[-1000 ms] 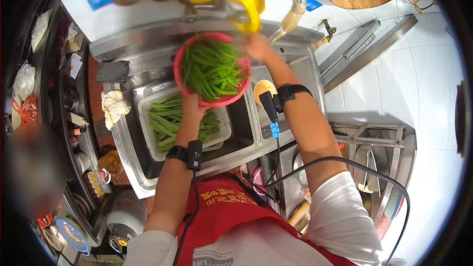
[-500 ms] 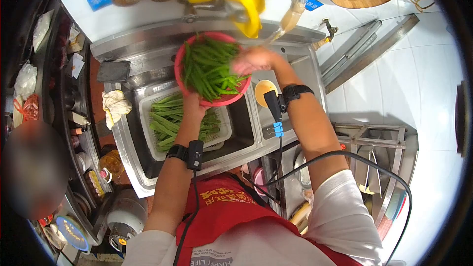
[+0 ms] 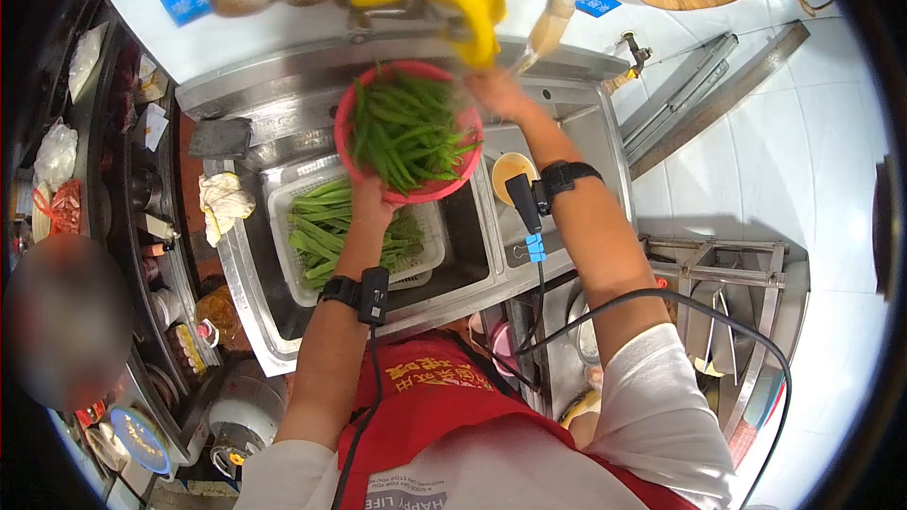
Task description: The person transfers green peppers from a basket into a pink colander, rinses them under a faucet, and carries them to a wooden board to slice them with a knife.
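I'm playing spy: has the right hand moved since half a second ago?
Yes. The right hand has moved away from the green peppers, toward the back edge of the sink.

The left arm (image 3: 326, 364) stretches forward, the left wrist (image 3: 371, 227) fairly straight, and the left hand (image 3: 374, 198) is curled in a grip, partly hidden. The right arm (image 3: 595, 246) reaches farther forward, slanting inward with a slight bend, the right hand (image 3: 498, 94) too blurred to show its exact pose
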The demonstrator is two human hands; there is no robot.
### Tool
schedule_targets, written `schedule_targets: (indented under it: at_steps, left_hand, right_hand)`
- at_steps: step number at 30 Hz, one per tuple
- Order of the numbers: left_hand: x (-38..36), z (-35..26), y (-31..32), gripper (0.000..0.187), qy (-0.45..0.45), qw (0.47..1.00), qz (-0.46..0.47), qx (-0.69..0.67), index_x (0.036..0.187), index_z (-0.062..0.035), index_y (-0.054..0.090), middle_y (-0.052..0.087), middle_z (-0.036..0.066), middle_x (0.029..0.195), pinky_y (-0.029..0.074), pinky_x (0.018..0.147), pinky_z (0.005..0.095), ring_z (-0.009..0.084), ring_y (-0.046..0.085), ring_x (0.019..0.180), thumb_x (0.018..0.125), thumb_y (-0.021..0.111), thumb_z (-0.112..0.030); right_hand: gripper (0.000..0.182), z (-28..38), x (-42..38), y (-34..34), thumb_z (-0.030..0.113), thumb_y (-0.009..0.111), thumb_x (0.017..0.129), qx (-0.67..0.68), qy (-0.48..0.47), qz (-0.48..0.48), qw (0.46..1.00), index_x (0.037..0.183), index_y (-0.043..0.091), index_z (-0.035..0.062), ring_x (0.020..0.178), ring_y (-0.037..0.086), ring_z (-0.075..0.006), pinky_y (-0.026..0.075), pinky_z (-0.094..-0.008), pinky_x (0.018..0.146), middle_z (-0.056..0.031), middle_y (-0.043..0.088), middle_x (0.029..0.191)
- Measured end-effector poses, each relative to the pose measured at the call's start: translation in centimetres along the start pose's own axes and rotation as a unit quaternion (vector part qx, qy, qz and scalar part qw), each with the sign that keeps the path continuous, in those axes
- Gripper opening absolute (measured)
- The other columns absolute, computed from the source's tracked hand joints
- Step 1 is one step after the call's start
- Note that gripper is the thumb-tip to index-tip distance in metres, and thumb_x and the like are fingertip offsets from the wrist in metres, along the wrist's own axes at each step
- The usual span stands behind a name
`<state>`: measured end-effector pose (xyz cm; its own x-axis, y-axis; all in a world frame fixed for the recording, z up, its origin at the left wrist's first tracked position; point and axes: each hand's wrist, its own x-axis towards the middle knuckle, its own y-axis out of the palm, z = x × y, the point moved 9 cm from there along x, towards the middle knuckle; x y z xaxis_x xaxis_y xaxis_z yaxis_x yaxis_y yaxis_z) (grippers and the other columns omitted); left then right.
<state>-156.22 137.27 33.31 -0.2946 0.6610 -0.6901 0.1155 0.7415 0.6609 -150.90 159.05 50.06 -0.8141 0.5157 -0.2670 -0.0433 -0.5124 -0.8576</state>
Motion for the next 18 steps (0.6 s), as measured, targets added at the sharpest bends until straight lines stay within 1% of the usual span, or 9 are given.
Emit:
schedule_targets:
  at_steps: [2,4,5,7,8,10,14,16,18]
  left_hand:
    - [-0.2,0.0,0.1,0.039,-0.002,1.0,-0.003,0.002,0.116,-0.0008,0.038,0.048,0.013,0.102,0.047,0.085,0.0594,0.0295,0.054,0.093,0.078,0.033,0.005]
    - [-0.9,-0.2,0.7,0.039,-0.004,1.0,-0.005,0.003,0.116,-0.0008,0.038,0.047,0.012,0.102,0.047,0.085,0.0595,0.0295,0.054,0.092,0.078,0.033,0.005]
    - [-1.4,-0.5,1.1,0.038,-0.001,1.0,0.001,0.001,0.116,-0.0005,0.038,0.047,0.013,0.103,0.047,0.085,0.0595,0.0301,0.054,0.093,0.078,0.032,0.005]
    - [-1.4,-0.6,1.1,0.038,0.002,1.0,0.006,-0.001,0.116,-0.0003,0.038,0.047,0.013,0.104,0.047,0.086,0.0596,0.0307,0.053,0.094,0.079,0.032,0.006]
    - [-1.3,-0.5,1.0,0.038,0.0,1.0,0.005,0.003,0.116,-0.0004,0.037,0.047,0.014,0.104,0.047,0.086,0.0602,0.0311,0.053,0.095,0.079,0.031,0.006]
    - [-1.0,-0.4,0.7,0.039,-0.001,1.0,0.004,0.007,0.117,-0.0005,0.037,0.046,0.014,0.103,0.046,0.087,0.0609,0.0315,0.053,0.095,0.079,0.031,0.006]
    - [-1.0,-0.4,1.0,0.039,0.001,1.0,0.016,-0.005,0.117,-0.0003,0.035,0.044,0.015,0.104,0.044,0.088,0.0632,0.0319,0.052,0.096,0.079,0.031,0.006]
    - [-0.6,-0.4,0.8,0.039,0.005,1.0,0.025,-0.009,0.117,-0.0002,0.034,0.044,0.015,0.104,0.043,0.088,0.064,0.0321,0.052,0.096,0.079,0.031,0.006]
    - [-0.6,-0.1,0.5,0.038,-0.006,1.0,0.017,0.013,0.116,-0.0003,0.034,0.044,0.016,0.105,0.044,0.088,0.0628,0.0322,0.052,0.096,0.079,0.031,0.006]
  right_hand:
    - [0.025,-0.2,-0.1,-2.4,0.02,0.048,0.081,-0.059,0.026,-0.134,0.989,0.088,0.063,0.0012,0.071,0.061,-0.0293,0.049,-0.0381,0.061,-0.015,0.065,0.086]
    - [0.021,3.1,-1.4,3.2,0.018,0.054,0.083,-0.294,-0.145,0.193,0.925,0.089,0.065,0.0018,0.078,0.063,-0.0184,0.049,-0.0373,0.068,-0.0094,0.066,0.083]
    - [0.021,2.6,-1.6,3.6,0.018,0.054,0.083,-0.294,-0.145,0.193,0.925,0.089,0.065,0.0018,0.078,0.063,-0.0184,0.049,-0.0373,0.068,-0.0094,0.066,0.083]
    - [0.02,-0.2,-2.2,6.2,0.018,0.053,0.084,0.215,0.058,0.284,0.932,0.09,0.065,0.0032,0.08,0.063,-0.018,0.049,-0.0354,0.068,-0.0085,0.066,0.082]
    - [0.02,0.4,-2.2,6.0,0.018,0.053,0.084,0.215,0.057,0.285,0.932,0.09,0.065,0.0032,0.08,0.063,-0.018,0.049,-0.0354,0.068,-0.0085,0.066,0.082]
    - [0.022,0.4,-0.6,-1.2,0.018,0.051,0.085,0.149,0.042,-0.09,0.984,0.089,0.064,0.0014,0.077,0.064,-0.0182,0.051,-0.0333,0.062,-0.0091,0.064,0.075]
    - [0.024,0.2,-1.2,0.2,0.02,0.052,0.084,0.201,0.099,0.016,0.974,0.092,0.063,0.0004,0.076,0.063,-0.0166,0.05,-0.0314,0.063,-0.0088,0.064,0.076]
    - [0.025,2.0,-3.3,4.3,0.021,0.051,0.085,0.444,0.156,0.206,0.858,0.092,0.061,-0.001,0.078,0.062,-0.0172,0.051,-0.0329,0.064,-0.0105,0.064,0.083]
    - [0.026,0.2,-1.9,3.4,0.021,0.052,0.085,0.42,0.141,0.119,0.888,0.093,0.061,-0.0013,0.082,0.062,-0.0187,0.051,-0.0332,0.068,-0.0105,0.064,0.087]
